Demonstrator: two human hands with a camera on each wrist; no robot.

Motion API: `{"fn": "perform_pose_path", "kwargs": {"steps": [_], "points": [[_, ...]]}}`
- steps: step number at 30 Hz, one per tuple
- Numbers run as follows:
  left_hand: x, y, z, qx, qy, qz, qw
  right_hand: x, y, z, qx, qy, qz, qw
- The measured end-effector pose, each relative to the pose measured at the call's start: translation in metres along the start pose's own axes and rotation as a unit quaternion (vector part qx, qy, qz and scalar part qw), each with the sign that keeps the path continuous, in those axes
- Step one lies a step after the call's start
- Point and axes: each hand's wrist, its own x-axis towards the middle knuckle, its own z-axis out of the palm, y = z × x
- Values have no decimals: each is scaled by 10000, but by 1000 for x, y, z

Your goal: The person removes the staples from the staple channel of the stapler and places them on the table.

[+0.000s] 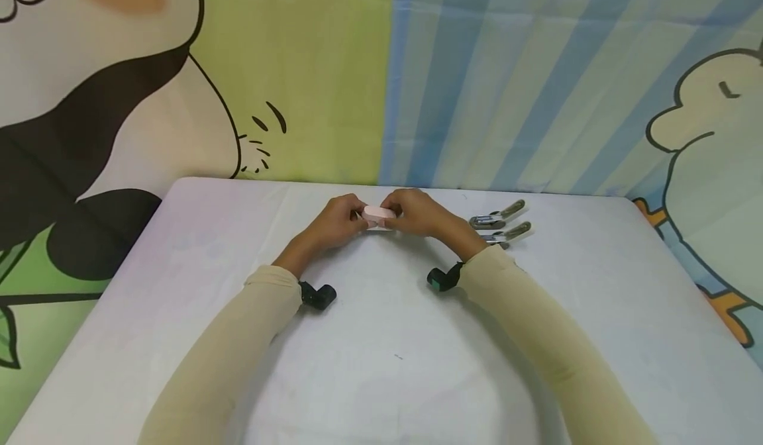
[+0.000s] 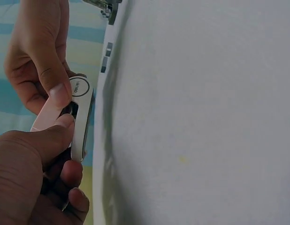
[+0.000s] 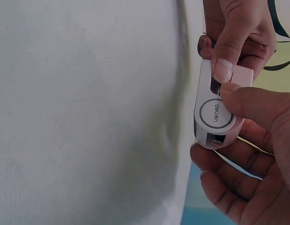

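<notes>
A small pink and white stapler is between both hands near the far edge of the table. My left hand grips one end, its thumb at the dark gap between the pink and white parts in the left wrist view. At the other end my right hand holds the stapler, thumb beside the round printed logo in the right wrist view. There, the white side of the stapler faces the camera, and both thumbs meet at the gap. Fingers hide part of its underside.
Two metal clip-like tools with olive handles, a far one and a nearer one, lie right of my right hand. The white-covered table ends at a patterned cloth backdrop.
</notes>
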Motion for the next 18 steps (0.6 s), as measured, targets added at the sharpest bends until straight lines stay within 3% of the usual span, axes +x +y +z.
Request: {"fn": "perform_pose_path", "kwargs": {"steps": [6, 10, 18], "points": [[-9, 18, -4, -128, 92, 360, 9992, -19, -9, -5, -18, 182, -421, 9989], [-16, 28, -1, -191, -15, 627, 9979, -35, -14, -5, -228, 244, -699, 9970], [-32, 48, 16, -324, -780, 820, 9930, -79, -19, 3, -360, 327, -875, 9950]]}}
